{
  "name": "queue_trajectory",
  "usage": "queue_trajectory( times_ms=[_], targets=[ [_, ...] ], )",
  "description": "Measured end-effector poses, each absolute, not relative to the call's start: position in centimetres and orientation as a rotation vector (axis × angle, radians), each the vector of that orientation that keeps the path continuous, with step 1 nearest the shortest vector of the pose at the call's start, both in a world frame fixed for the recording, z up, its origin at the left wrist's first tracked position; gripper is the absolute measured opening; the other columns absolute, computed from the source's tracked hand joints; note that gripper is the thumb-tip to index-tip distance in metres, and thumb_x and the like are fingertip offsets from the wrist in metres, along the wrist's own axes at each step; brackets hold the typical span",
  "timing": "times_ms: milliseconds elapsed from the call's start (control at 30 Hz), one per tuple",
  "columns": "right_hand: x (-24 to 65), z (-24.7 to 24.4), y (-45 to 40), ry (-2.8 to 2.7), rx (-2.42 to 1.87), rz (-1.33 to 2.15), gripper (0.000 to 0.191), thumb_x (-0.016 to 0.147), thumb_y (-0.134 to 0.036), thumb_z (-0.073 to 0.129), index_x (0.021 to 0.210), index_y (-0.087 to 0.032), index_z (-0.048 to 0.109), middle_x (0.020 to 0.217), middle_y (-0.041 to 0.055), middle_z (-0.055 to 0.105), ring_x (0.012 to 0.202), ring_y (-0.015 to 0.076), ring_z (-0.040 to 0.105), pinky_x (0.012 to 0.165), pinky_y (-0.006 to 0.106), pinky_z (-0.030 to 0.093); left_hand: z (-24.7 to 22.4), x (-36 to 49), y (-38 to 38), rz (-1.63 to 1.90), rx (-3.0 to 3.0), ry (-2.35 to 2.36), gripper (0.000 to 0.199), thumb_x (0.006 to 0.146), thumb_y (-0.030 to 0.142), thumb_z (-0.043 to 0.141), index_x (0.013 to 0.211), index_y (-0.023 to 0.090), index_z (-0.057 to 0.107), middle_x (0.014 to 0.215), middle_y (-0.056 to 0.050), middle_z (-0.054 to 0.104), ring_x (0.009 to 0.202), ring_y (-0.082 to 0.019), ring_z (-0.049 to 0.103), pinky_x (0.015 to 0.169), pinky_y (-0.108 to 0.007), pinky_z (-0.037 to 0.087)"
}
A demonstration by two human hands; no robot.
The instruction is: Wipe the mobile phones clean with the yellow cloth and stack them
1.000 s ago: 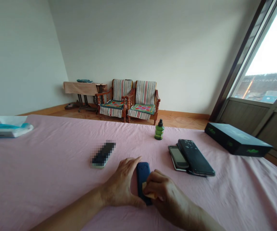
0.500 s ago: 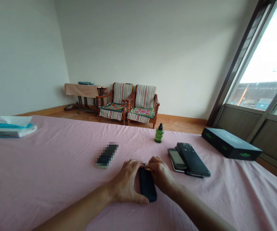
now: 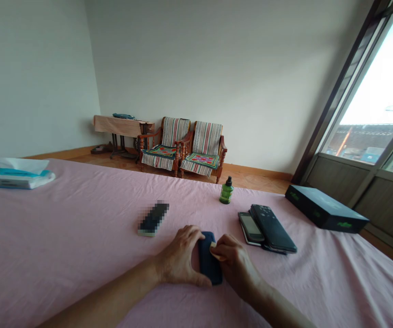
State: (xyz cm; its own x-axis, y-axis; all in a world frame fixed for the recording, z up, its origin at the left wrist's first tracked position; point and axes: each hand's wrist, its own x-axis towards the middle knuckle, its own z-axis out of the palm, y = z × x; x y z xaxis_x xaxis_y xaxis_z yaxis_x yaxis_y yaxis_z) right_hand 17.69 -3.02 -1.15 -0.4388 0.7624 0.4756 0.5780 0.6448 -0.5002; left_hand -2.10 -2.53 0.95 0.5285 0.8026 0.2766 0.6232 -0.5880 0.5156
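Note:
A dark blue phone lies flat on the pink bedspread in front of me. My left hand steadies it from the left, fingertips at its far end and thumb at its near end. In my right hand is a small pale yellow pad, pinched in the fingers and pressed on the phone's upper surface. The fingers partly cover the pad, so its exact kind is unclear.
Ahead on the left lies a pixelated dark phone. A green bottle stands farther back. To the right are a small grey phone, a black phone-like slab and a black box. A tissue pack sits far left.
My right hand has moved from the phone's far end toward me, bringing the pad to about the middle of the phone. My left hand keeps its place on the phone.

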Motion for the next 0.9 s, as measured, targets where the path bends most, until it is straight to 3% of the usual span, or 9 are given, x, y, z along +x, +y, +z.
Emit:
queue_trajectory(
  times_ms=[200,333,533,667,800,900],
  targets=[
    [16.9,-1.2,1.2,-2.099,-1.091,0.311,0.034,0.07,0.007,0.044,0.07,-0.018,0.067,0.074,0.0022,0.055,0.073,0.0152,0.052,0.067,0.025,0.038,1.0,-2.3,-2.7,0.701,2.378,1.153,0.097,0.05,0.052,0.081,0.13,0.019,0.037,0.13,-0.014,0.048,0.12,-0.035,0.044,0.103,-0.051,0.033],
    [16.6,-1.2,1.1,-2.089,-1.091,0.313,0.029,0.071,0.005,0.044,0.066,-0.017,0.062,0.072,0.0021,0.052,0.073,0.0155,0.051,0.065,0.025,0.037,0.7,-2.5,-2.6,0.642,2.363,1.169,0.114,0.051,0.054,0.08,0.141,0.017,0.022,0.14,-0.018,0.04,0.128,-0.037,0.036,0.106,-0.053,0.028],
    [17.4,-0.9,-2.7,-2.206,-0.994,0.381,0.028,0.082,-0.001,0.047,0.06,-0.017,0.053,0.072,0.0009,0.05,0.068,0.0126,0.049,0.059,0.023,0.035,0.3,-2.5,-2.5,0.643,2.337,1.184,0.114,0.05,0.056,0.08,0.141,0.017,0.024,0.141,-0.018,0.04,0.128,-0.039,0.036,0.106,-0.055,0.026],
    [16.9,-0.5,-1.6,-2.214,-1.008,0.347,0.028,0.082,0.0,0.049,0.061,-0.017,0.058,0.072,0.0016,0.052,0.07,0.0138,0.049,0.061,0.024,0.036,0.7,-2.3,-2.6,0.635,2.342,1.195,0.116,0.048,0.056,0.08,0.142,0.016,0.024,0.14,-0.018,0.041,0.127,-0.039,0.037,0.106,-0.055,0.027],
    [15.7,-0.2,0.5,-2.172,-1.019,0.326,0.029,0.079,0.004,0.047,0.074,-0.018,0.065,0.075,0.0032,0.055,0.078,0.017,0.049,0.067,0.026,0.037,0.8,-2.3,-2.6,0.666,2.38,1.161,0.115,0.052,0.055,0.079,0.143,0.018,0.02,0.141,-0.016,0.04,0.127,-0.036,0.038,0.107,-0.053,0.026],
    [15.4,-0.4,0.2,-2.145,-1.018,0.325,0.028,0.079,0.004,0.047,0.071,-0.017,0.063,0.074,0.0032,0.054,0.075,0.0168,0.049,0.065,0.026,0.037,0.6,-2.4,-2.6,0.645,2.374,1.172,0.117,0.053,0.056,0.079,0.144,0.017,0.017,0.141,-0.018,0.039,0.128,-0.036,0.037,0.107,-0.053,0.025]
  ],
)
